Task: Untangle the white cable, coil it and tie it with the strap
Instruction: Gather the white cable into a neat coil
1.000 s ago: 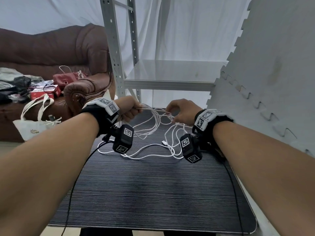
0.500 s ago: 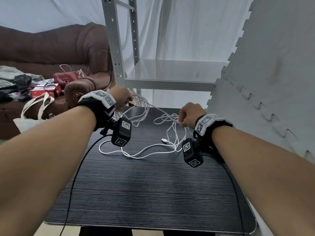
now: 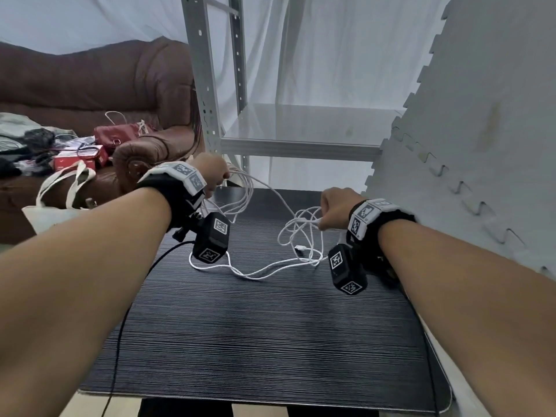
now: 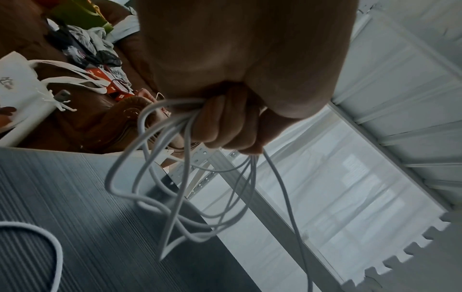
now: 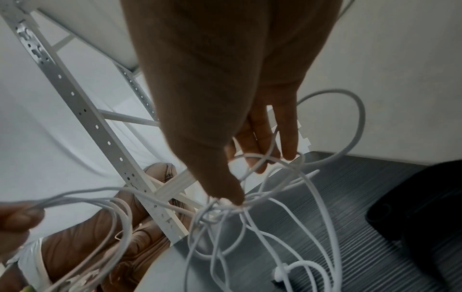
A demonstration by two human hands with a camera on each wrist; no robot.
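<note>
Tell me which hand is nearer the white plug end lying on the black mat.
Right. The right hand hovers just above and beside the white plug end; the left hand is across the black mat.

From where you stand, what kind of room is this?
Probably a living room turned makeshift workspace: a brown leather sofa piled with bags, a bare metal shelving rack, and white sheets draped behind the black table.
</note>
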